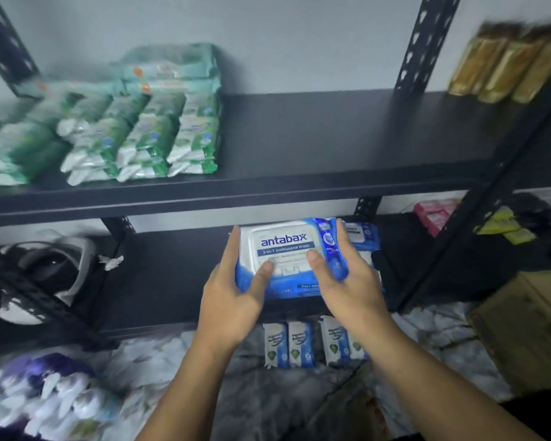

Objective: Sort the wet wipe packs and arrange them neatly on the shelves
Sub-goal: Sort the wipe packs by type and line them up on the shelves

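Note:
A blue and white antabax wipe pack is held flat over the lower black shelf. My left hand grips its left end, thumb on the white lid. My right hand grips its right end, thumb on the lid too. Behind it on the same shelf lies another blue antabax pack, partly hidden. Several green and white wipe packs stand in rows on the left of the upper shelf. Small blue and white wipe packs stand on the floor below.
Gold packs sit at the upper right. Pink packs and yellow packs lie at the right. A purple and white heap of packs is at the lower left. A cardboard box stands at the right. Black shelf posts rise at the back.

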`<state>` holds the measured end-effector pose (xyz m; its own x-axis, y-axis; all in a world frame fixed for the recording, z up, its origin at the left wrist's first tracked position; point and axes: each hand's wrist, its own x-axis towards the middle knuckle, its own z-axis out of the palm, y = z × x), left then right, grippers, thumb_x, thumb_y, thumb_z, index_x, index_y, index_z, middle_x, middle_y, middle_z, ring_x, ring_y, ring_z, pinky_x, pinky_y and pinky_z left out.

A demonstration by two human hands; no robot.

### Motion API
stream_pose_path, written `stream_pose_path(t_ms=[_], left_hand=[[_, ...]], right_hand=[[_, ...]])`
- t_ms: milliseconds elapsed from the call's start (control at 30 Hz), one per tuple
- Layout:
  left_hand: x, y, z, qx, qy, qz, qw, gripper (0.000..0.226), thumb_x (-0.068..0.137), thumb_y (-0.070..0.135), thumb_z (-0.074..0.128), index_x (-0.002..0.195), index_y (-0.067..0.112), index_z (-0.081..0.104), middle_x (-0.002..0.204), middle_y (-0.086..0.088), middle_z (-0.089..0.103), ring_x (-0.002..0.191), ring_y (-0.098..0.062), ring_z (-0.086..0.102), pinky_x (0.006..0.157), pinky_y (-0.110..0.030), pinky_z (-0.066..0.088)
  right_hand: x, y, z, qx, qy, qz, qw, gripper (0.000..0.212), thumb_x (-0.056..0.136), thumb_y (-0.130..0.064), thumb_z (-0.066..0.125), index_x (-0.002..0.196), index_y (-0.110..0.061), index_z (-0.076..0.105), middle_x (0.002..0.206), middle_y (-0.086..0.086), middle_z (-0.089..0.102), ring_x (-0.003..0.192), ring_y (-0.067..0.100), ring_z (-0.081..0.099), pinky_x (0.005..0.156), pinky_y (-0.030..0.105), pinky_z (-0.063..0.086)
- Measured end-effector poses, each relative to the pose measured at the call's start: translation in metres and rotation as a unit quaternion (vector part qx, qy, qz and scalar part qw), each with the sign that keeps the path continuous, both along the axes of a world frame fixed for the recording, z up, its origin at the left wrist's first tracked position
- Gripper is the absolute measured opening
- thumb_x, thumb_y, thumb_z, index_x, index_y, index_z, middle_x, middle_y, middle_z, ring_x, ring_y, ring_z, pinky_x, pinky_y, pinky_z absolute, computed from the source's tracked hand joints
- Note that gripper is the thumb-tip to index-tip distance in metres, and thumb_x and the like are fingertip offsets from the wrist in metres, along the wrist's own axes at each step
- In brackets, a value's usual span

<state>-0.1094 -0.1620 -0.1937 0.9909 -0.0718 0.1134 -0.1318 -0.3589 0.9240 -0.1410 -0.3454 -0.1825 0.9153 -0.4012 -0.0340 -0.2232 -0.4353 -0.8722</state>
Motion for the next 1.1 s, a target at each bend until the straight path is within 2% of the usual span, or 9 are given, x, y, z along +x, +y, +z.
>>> stream_pose_path(t_ms=[200,300,433,533,667,767,900,1033,1100], left_hand=[[-0.033,0.009,0.090,-0.001,-0.059,0.009,0.998,0.067,0.086,0.062,0.064,0.146,0.058,0.035,0.108,0.051,0.055,0.109,0.029,0.047,0.087,-0.001,0.034],[-0.031,0.007,0.130,0.010,-0.101,0.007,0.995,0.067,0.084,0.069,0.061,0.146,0.056,0.037,0.121,0.045,0.056,0.113,0.024,0.049,0.087,0.000,0.035],[-0.005,-0.005,0.171,0.026,-0.130,0.004,0.991,0.069,0.083,0.073,0.057,0.147,0.051,0.041,0.130,0.038,0.055,0.116,0.015,0.050,0.093,-0.012,0.036],[0.024,-0.019,0.190,0.048,-0.130,0.004,0.990,0.068,0.085,0.071,0.057,0.147,0.045,0.044,0.115,0.036,0.056,0.105,0.016,0.046,0.082,0.000,0.031],[0.063,-0.037,0.199,0.091,-0.119,0.010,0.989,0.067,0.086,0.077,0.050,0.144,0.042,0.050,0.136,0.021,0.061,0.130,-0.011,0.054,0.097,-0.022,0.041],[0.087,-0.047,0.192,0.127,-0.117,0.003,0.985,0.047,0.091,0.073,0.045,0.128,0.047,0.056,0.111,0.018,0.070,0.112,-0.019,0.063,0.083,-0.026,0.042],[0.106,-0.053,0.175,0.161,-0.113,0.026,0.980,0.058,0.089,0.078,0.040,0.135,0.044,0.050,0.112,0.009,0.072,0.108,-0.024,0.065,0.085,-0.031,0.048],[0.098,-0.055,0.181,0.234,-0.127,0.066,0.962,0.081,0.088,0.082,0.034,0.151,0.031,0.032,0.118,-0.007,0.070,0.110,-0.036,0.064,0.088,-0.040,0.049],[0.085,-0.050,0.184,0.326,-0.161,0.098,0.926,0.086,0.087,0.084,0.027,0.153,0.030,0.023,0.115,-0.005,0.068,0.104,-0.033,0.066,0.077,-0.039,0.049]], right_hand=[[-0.038,0.004,0.090,-0.022,-0.108,-0.040,0.993,0.073,0.082,-0.068,0.063,0.147,-0.057,0.033,0.109,-0.029,0.065,0.106,-0.010,0.060,0.091,0.022,0.050],[-0.040,-0.001,0.133,-0.026,-0.150,-0.042,0.987,0.064,0.084,-0.066,0.064,0.143,-0.054,0.042,0.099,-0.037,0.065,0.091,-0.023,0.058,0.075,0.011,0.046],[-0.025,-0.013,0.179,-0.061,-0.191,-0.049,0.979,0.049,0.085,-0.069,0.059,0.131,-0.050,0.055,0.097,-0.031,0.070,0.088,-0.010,0.066,0.078,0.025,0.055],[-0.002,-0.026,0.198,-0.087,-0.175,-0.044,0.980,0.033,0.088,-0.068,0.055,0.113,-0.047,0.062,0.086,-0.030,0.069,0.080,-0.008,0.065,0.072,0.026,0.052],[0.040,-0.042,0.201,-0.078,-0.141,-0.056,0.985,0.056,0.077,-0.086,0.050,0.118,-0.050,0.062,0.093,-0.023,0.072,0.093,0.002,0.067,0.085,0.034,0.056],[0.067,-0.048,0.197,-0.092,-0.127,-0.060,0.986,0.044,0.083,-0.079,0.049,0.110,-0.047,0.064,0.086,-0.021,0.071,0.087,0.002,0.065,0.082,0.033,0.055],[0.086,-0.051,0.187,-0.096,-0.105,-0.035,0.989,0.034,0.089,-0.071,0.048,0.104,-0.046,0.064,0.078,-0.022,0.070,0.077,-0.003,0.064,0.071,0.027,0.052],[0.089,-0.054,0.182,-0.125,-0.084,-0.024,0.988,0.047,0.089,-0.078,0.036,0.118,-0.047,0.056,0.088,-0.019,0.072,0.082,0.000,0.067,0.078,0.031,0.056],[0.083,-0.057,0.177,-0.213,-0.045,-0.039,0.975,0.065,0.089,-0.080,0.024,0.143,-0.046,0.036,0.126,-0.008,0.062,0.114,0.014,0.061,0.096,0.041,0.052]])
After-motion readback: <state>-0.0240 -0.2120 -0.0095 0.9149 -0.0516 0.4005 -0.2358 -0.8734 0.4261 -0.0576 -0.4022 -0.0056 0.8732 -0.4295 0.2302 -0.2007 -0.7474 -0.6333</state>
